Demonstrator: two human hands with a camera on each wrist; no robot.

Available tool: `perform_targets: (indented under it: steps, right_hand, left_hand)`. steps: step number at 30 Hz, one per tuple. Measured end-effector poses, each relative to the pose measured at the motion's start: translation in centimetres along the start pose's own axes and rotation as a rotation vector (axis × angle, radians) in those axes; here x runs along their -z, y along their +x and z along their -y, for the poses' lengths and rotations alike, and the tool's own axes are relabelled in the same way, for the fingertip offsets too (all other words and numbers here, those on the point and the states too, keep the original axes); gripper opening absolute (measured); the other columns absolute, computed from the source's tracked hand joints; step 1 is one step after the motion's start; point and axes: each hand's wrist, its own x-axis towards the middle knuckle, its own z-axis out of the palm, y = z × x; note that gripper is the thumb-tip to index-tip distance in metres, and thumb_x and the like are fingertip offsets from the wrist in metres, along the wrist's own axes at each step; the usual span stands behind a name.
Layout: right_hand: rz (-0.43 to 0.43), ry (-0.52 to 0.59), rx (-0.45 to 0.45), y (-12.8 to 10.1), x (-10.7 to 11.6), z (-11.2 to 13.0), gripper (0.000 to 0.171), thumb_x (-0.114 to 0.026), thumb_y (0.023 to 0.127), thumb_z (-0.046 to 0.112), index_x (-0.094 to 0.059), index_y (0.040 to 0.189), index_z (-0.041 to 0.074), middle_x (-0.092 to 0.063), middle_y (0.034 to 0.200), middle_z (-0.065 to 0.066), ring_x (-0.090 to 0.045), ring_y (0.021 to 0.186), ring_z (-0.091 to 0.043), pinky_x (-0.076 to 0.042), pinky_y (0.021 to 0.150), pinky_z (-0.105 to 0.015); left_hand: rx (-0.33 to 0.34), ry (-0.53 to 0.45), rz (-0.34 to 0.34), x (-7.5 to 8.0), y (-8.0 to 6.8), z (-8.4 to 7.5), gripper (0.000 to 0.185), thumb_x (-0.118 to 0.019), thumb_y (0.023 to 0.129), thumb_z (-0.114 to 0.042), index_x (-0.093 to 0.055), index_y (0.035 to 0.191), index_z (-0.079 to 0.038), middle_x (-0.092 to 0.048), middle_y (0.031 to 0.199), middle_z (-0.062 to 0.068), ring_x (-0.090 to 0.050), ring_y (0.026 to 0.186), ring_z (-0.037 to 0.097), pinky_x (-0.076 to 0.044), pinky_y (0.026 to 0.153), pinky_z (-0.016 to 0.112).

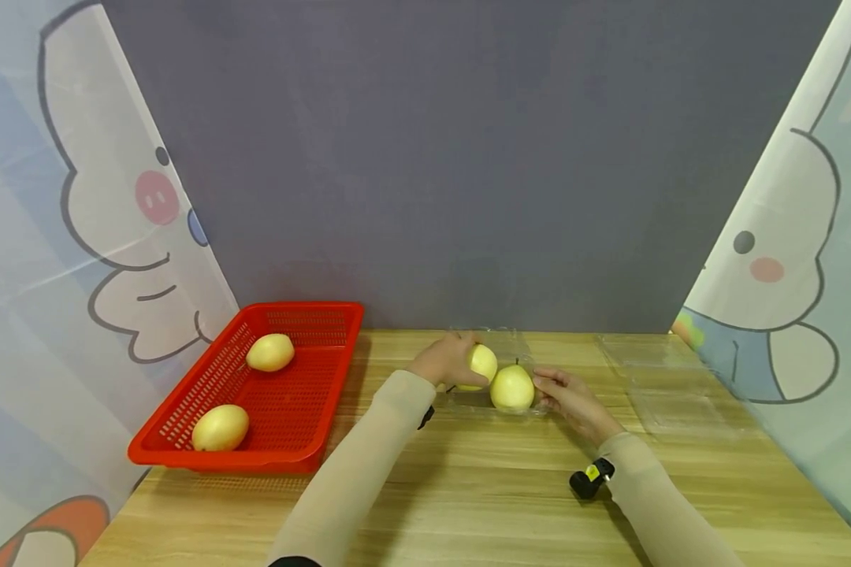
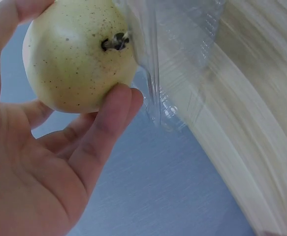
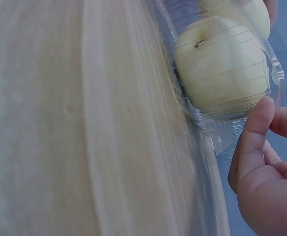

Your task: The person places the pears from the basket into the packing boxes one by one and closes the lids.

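My left hand grips a yellow-green pear, its fingers and thumb spread round the fruit. The speckled skin and short dark stem show in the left wrist view, close against the wall of a clear plastic box. A second pear sits inside the box at its right end, stem upward in the head view. With thumb and fingers, my right hand pinches the box's right edge, beside that pear. In the right wrist view the ribbed end wall partly covers the second pear.
A red plastic basket stands on the left of the wooden table, with two yellow fruits inside. More clear plastic packaging lies at the right. A grey panel rises behind the table, and printed curtains flank it.
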Motion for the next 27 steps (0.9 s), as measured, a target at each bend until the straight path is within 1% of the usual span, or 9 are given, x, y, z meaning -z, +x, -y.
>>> perform_targets:
  steps: [5,11,16,22,25,27]
  right_hand:
    - [-0.006,-0.002,0.003,0.1,0.0,-0.1,0.06,-0.053,0.106,0.019,-0.027,0.15,-0.013,-0.05,0.117,-0.009,-0.053,0.087,-0.011,-0.051,0.073,-0.02]
    - [-0.017,0.01,-0.006,0.1,0.1,-0.3,0.058,-0.054,0.106,0.017,-0.029,0.15,-0.011,-0.051,0.114,-0.008,-0.053,0.085,-0.01,-0.051,0.072,-0.019]
    - [-0.005,0.01,0.004,0.0,0.0,-0.3,0.059,-0.053,0.106,0.016,-0.027,0.15,-0.013,-0.051,0.114,-0.008,-0.054,0.086,-0.009,-0.051,0.073,-0.018]
    - [-0.009,0.013,0.001,-0.1,0.0,-0.3,0.059,-0.053,0.106,0.017,-0.027,0.15,-0.013,-0.05,0.113,-0.007,-0.052,0.085,-0.009,-0.051,0.072,-0.018]
    - [-0.012,0.013,0.007,-0.1,-0.1,-0.2,0.059,-0.053,0.106,0.017,-0.027,0.15,-0.013,-0.05,0.112,-0.006,-0.052,0.085,-0.009,-0.051,0.072,-0.018]
    - [-0.011,0.014,0.009,0.0,-0.1,-0.1,0.06,-0.053,0.106,0.018,-0.027,0.15,-0.013,-0.05,0.112,-0.006,-0.052,0.086,-0.009,-0.051,0.072,-0.018]
  left_hand:
    - [0.01,0.014,-0.025,-0.4,0.1,-0.1,0.082,-0.08,0.081,-0.047,-0.047,0.148,-0.012,-0.056,0.132,0.012,-0.06,0.102,0.021,-0.053,0.077,0.033]
    - [0.04,-0.009,-0.026,-0.9,0.0,-0.2,0.08,-0.08,0.081,-0.045,-0.049,0.146,-0.012,-0.058,0.122,0.012,-0.061,0.09,0.02,-0.053,0.071,0.032]
    - [0.03,-0.017,-0.032,-1.1,-0.3,-0.1,0.074,-0.081,0.081,-0.044,-0.051,0.141,-0.012,-0.061,0.111,0.009,-0.061,0.083,0.018,-0.053,0.068,0.031]
    - [0.029,-0.044,-0.037,-1.2,-0.5,-0.1,0.066,-0.082,0.082,-0.041,-0.053,0.133,-0.011,-0.064,0.1,0.004,-0.062,0.077,0.015,-0.053,0.066,0.03]
    - [0.024,-0.02,-0.051,-1.4,-0.3,-0.1,0.063,-0.082,0.081,-0.041,-0.054,0.128,-0.01,-0.062,0.098,0.004,-0.061,0.077,0.015,-0.053,0.065,0.029]
    - [0.023,0.011,-0.058,-1.5,-0.2,-0.2,0.063,-0.082,0.08,-0.041,-0.054,0.127,-0.01,-0.06,0.099,0.004,-0.059,0.079,0.016,-0.052,0.066,0.03]
